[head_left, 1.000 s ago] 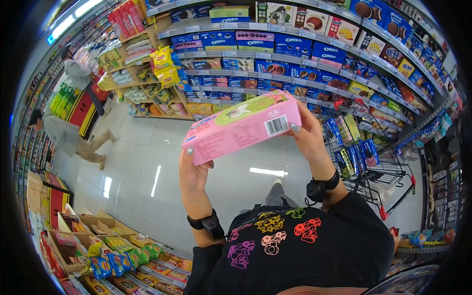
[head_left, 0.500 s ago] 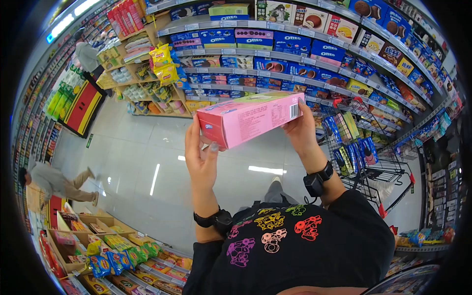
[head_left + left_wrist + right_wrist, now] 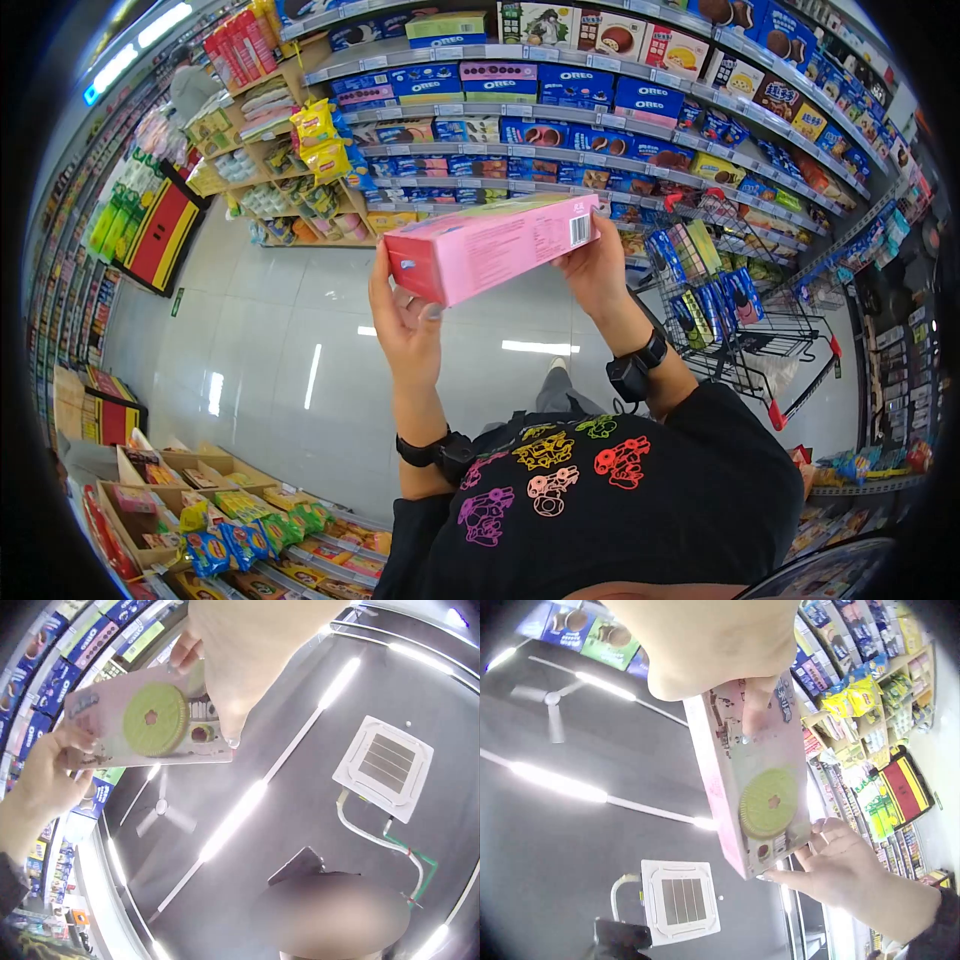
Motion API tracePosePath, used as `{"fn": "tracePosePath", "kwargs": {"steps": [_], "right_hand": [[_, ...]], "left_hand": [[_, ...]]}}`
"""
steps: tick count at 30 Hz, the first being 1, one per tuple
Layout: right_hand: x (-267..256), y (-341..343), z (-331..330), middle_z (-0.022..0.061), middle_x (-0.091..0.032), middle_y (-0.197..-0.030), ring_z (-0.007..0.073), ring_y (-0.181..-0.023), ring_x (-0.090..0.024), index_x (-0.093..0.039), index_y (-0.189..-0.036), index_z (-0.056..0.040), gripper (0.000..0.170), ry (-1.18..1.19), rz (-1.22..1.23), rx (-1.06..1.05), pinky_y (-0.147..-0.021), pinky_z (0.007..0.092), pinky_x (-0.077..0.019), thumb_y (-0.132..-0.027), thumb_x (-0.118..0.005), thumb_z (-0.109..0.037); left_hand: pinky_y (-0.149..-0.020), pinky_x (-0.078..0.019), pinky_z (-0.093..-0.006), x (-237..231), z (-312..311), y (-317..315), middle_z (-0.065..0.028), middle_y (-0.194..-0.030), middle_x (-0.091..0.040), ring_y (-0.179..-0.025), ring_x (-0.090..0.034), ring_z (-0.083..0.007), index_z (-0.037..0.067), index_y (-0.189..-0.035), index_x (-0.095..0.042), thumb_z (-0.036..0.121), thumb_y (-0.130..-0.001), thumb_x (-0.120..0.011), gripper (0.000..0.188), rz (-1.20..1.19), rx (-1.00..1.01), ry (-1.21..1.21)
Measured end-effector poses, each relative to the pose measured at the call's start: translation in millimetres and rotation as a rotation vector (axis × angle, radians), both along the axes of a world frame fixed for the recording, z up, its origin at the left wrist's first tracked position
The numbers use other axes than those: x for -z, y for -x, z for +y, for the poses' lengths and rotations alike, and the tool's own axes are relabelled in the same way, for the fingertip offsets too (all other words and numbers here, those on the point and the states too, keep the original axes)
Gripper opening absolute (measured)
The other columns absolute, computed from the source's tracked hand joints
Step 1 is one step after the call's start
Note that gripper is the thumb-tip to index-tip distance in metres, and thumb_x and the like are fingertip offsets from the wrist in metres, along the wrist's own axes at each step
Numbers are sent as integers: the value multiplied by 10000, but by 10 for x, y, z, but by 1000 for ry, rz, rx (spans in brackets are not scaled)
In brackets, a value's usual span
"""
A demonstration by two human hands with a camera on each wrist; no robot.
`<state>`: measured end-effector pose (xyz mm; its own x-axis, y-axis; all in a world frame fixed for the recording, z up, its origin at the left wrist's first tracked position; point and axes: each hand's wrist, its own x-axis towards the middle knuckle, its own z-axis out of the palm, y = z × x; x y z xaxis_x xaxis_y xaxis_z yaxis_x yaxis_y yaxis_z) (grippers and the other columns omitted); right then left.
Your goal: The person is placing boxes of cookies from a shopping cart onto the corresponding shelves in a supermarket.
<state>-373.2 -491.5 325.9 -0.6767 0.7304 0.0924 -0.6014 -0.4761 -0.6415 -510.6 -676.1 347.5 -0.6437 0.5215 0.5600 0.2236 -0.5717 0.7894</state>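
In the head view a pink Oreo cookie box (image 3: 500, 245) is held up between both hands, its red end facing left. My left hand (image 3: 408, 325) grips the lower left end, with the thumb on the near side. At the far right end, near the barcode, my right hand (image 3: 595, 268) holds the box. The left wrist view shows a green round cookie printed on the box's broad face (image 3: 112, 724), and the right hand (image 3: 49, 776) pinching one end. Fingers of the left hand (image 3: 847, 874) support the box's end in the right wrist view.
Shelves (image 3: 450, 109) of cookie boxes curve across the back. A wire shopping cart (image 3: 776, 414) with several packs stands to the right. Yellow chip bags (image 3: 325, 160) hang from a wooden rack at the left. A snack display (image 3: 180, 465) is at the lower left.
The box has turned so its red end shows and the barcode side angles away. The left hand has shifted round that end, thumb in front. A walking person at left has largely left the view.
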Motion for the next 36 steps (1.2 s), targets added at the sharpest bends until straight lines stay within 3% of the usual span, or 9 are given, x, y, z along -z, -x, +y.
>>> {"fn": "tracePosePath", "kwargs": {"steps": [7,14,16,19,22,26,30,33,36], "right_hand": [[340,147,42,38,-643,-893,147,-694,-602,-573,-1059,-96,352,420,-5,-197,-563,234,-524,-897,-473,-392],[492,169,-22,31,-637,-853,144,-632,-578,-586,-1039,-96,355,547,-44,-228,-516,216,-509,-887,-491,-402],[618,145,46,39,-634,-842,145,-618,-577,-583,-1037,-89,358,524,1,-353,-504,209,-503,-886,-492,-401],[685,133,110,54,-628,-818,151,-624,-591,-570,-1048,-78,368,473,-60,-441,-495,212,-505,-885,-494,-400],[688,113,125,68,-623,-846,159,-674,-616,-552,-1071,-67,364,518,-48,-462,-520,213,-513,-885,-505,-377],[527,17,100,92,-604,-944,179,-793,-635,-512,-1112,-42,334,587,-16,-561,-610,225,-532,-891,-517,-292],[841,24,158,87,-576,-965,159,-799,-599,-479,-1137,-28,318,138,27,-598,-644,242,-489,-891,-538,-221],[925,55,95,7,-551,-899,116,-650,-498,-493,-1115,-70,304,-273,-254,-491,-605,254,-402,-879,-586,-238],[856,56,-17,-14,-551,-850,110,-566,-435,-510,-1100,-92,296,-153,-232,-352,-576,250,-373,-890,-562,-295]], "left_hand": [[-837,-502,-313,17,45,-120,-99,-1295,-323,-1122,-495,-240,22,-1367,-290,52,-777,-672,703,-2,27,20],[-759,-537,-282,57,54,-189,-139,-1342,-335,-1085,-536,-252,11,-1328,-338,11,-748,-678,672,16,35,1],[-722,-546,-265,38,64,-225,-158,-1332,-378,-1031,-575,-241,9,-1314,-354,0,-726,-691,678,-29,74,-32],[-651,-541,-230,-25,70,-285,-160,-1231,-500,-921,-619,-200,-1,-1263,-413,27,-662,-752,691,87,112,31],[-608,-525,-212,-8,76,-311,-142,-1121,-577,-858,-628,-165,-3,-1206,-470,68,-596,-812,703,392,32,122],[-630,-513,-218,68,139,-314,-134,-1056,-582,-844,-612,-141,-31,-1133,-496,69,-588,-807,636,286,-120,15],[-734,-508,-257,181,140,-224,-100,-1015,-557,-859,-598,-146,-34,-1117,-441,122,-634,-798,620,-38,-177,-63],[-573,-519,-243,91,164,-187,-110,-1028,-545,-798,-609,-151,-25,-1092,-435,224,-659,-811,625,-157,-50,-151],[-436,-451,-210,-27,190,-264,-115,-1013,-556,-647,-574,-123,-19,-1131,-425,328,-682,-782,670,-203,13,-195]]}}
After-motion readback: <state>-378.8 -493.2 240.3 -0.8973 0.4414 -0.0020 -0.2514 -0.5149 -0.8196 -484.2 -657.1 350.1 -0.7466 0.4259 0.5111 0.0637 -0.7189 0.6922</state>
